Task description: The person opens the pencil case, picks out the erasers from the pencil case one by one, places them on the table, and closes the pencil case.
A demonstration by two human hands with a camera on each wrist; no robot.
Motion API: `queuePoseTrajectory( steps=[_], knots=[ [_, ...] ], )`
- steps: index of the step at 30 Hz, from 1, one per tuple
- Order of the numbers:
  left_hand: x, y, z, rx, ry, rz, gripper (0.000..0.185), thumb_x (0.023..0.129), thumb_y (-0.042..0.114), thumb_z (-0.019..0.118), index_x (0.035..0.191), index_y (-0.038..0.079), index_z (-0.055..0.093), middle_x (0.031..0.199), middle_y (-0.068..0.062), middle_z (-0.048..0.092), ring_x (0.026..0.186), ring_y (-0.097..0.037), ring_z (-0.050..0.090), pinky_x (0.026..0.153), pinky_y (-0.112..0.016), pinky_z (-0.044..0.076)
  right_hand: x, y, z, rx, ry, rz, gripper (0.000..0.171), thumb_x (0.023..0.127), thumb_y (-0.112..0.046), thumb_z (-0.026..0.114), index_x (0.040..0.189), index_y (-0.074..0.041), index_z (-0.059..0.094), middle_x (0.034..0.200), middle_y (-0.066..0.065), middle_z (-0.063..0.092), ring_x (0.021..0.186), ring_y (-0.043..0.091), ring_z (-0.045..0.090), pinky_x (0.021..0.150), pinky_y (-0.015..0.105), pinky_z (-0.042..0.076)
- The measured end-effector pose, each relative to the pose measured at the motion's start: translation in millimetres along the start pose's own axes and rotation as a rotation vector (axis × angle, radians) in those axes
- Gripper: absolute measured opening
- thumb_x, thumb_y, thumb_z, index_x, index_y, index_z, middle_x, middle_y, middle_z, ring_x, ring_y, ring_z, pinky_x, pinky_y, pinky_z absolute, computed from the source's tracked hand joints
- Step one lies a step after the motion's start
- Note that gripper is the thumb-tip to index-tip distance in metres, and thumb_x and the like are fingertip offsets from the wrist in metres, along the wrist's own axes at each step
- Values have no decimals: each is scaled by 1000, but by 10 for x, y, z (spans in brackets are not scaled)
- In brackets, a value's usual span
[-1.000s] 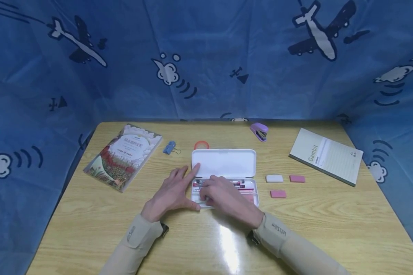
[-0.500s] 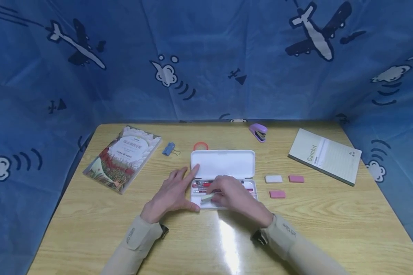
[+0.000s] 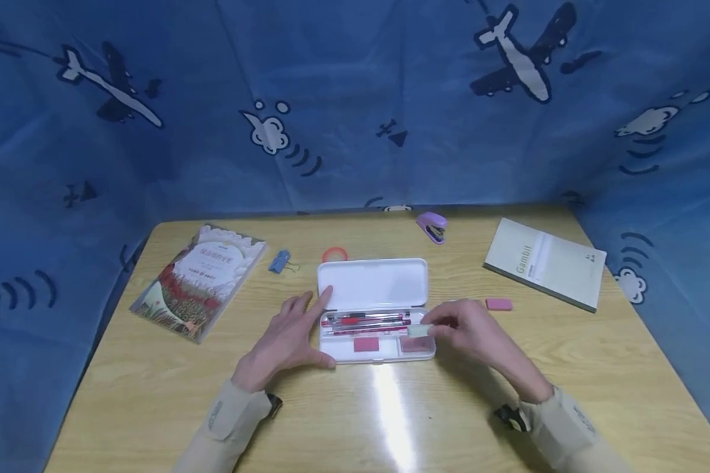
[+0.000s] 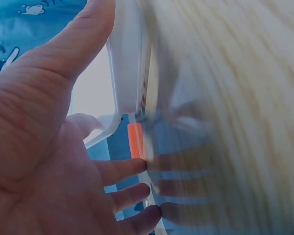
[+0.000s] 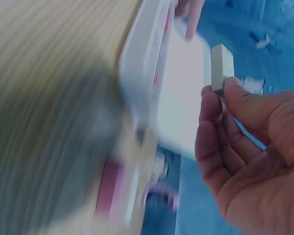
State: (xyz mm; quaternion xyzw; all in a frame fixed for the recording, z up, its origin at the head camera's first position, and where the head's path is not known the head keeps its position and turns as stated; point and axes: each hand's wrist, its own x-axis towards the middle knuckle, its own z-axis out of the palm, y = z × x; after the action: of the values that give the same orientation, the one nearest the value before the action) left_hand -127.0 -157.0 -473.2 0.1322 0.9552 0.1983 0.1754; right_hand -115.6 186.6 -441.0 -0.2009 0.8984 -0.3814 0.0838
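A white pencil case (image 3: 373, 284) lies with its lid raised. In the head view, my left hand (image 3: 284, 341) has its fingers spread against the case's left side, the thumb at the front corner and the index finger at the lid. My right hand (image 3: 479, 332) pinches a pale green eraser (image 3: 418, 330) between thumb and fingertips, over the case's right end; the right wrist view shows the eraser (image 5: 221, 66) jutting from the fingertips. Inside the case are several pens (image 3: 363, 320), a pink eraser (image 3: 366, 344) and a pink piece (image 3: 416, 344) in the right compartment.
Right of the case lies another pink eraser (image 3: 499, 304); my right hand mostly hides a white one beside it. Behind are a blue binder clip (image 3: 280, 261), an orange tape roll (image 3: 334, 253) and a purple stapler (image 3: 432, 226). A book (image 3: 198, 282) and a notebook (image 3: 544, 263) flank them.
My right hand has lifted the pale green eraser from the case's front compartment and carried it right, uncovering the pens and pink eraser. My left hand stays at the case.
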Motion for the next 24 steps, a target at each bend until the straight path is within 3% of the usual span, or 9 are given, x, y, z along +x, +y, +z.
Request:
queuePoseTrajectory(
  steps=[5,12,17,24],
  knots=[
    [-1,-9,15,-6,3,6,134,63,58,92,164,34,7,169,-20,18,152,-46,19,119,-67,27,-293,326,-316,-95,67,94,12,84,-2,79,92,-11,80,82,-1,74,69,6,54,60,20,47],
    [-10,-23,4,-4,12,23,134,64,59,91,164,33,7,168,-21,18,152,-47,20,118,-68,29,-628,739,-653,-184,99,233,7,84,-4,79,89,-8,78,81,1,76,71,5,63,61,22,49],
    [-18,-29,-3,-1,17,30,133,64,59,91,165,32,8,168,-22,18,151,-47,21,117,-68,30,-711,899,-736,-212,98,249,5,83,-5,79,88,-6,78,80,2,76,70,3,62,61,22,49],
    [-7,-14,9,8,18,34,135,63,60,91,165,32,8,168,-23,19,151,-48,21,117,-69,30,-678,997,-693,-229,93,227,4,83,-6,79,86,-8,78,78,1,76,70,4,64,64,23,51]
  ],
)
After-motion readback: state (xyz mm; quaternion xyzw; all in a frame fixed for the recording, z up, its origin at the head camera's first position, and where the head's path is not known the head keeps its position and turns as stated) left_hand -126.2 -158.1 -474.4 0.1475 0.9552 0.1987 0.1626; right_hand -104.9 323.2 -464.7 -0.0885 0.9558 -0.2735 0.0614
